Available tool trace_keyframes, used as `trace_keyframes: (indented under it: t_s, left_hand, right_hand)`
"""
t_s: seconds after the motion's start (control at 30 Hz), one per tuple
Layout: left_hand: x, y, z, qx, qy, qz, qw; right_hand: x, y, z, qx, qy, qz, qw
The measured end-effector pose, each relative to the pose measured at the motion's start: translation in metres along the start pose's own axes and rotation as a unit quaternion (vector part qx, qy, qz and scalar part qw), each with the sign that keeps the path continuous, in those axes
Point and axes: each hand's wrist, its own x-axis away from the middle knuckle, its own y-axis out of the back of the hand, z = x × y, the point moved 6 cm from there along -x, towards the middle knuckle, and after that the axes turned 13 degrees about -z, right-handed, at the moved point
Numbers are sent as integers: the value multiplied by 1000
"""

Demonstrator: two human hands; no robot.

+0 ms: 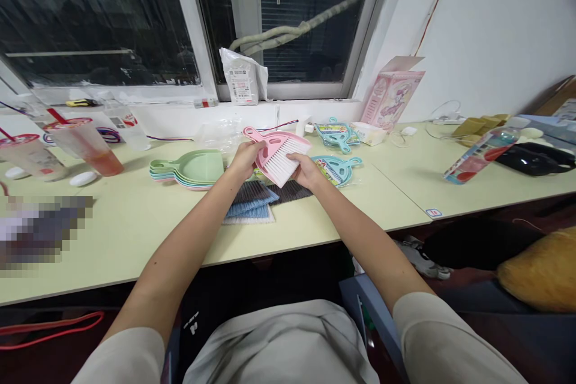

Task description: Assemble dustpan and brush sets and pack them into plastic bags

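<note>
Above the table I hold a pink hand brush (284,161) with white bristles, tilted. A pink rim shows behind the bristles, apparently a dustpan underneath. My left hand (245,160) is closed on the pink handle side. My right hand (308,171) pinches the bristle end, thumb on top. Beneath both hands lie several brushes with dark and blue bristles (254,209), their handles mostly hidden. Left of them sits a stack of dustpans (202,167), green on top. To the right are blue brush-and-dustpan sets in clear packaging (344,169), with more packaged blue sets (337,134) behind.
Drink cups (96,150) and a clear bottle (128,123) stand at the left. Clear plastic wrap (216,132) lies behind the dustpans. A pink box (391,96) stands at the back right, a labelled bottle (479,155) farther right. A white package (243,81) rests on the sill.
</note>
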Motion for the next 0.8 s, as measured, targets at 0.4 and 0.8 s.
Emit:
trace_keyframes:
  t_s: [0.4, 0.8]
  left_hand:
    - [5, 3, -3, 74, -44, -74, 994]
    - [11, 4, -9, 24, -76, -93, 992]
  right_hand:
    - [9, -10, -1, 14, 23, 30, 999]
    - [7, -10, -1, 0, 15, 28, 999]
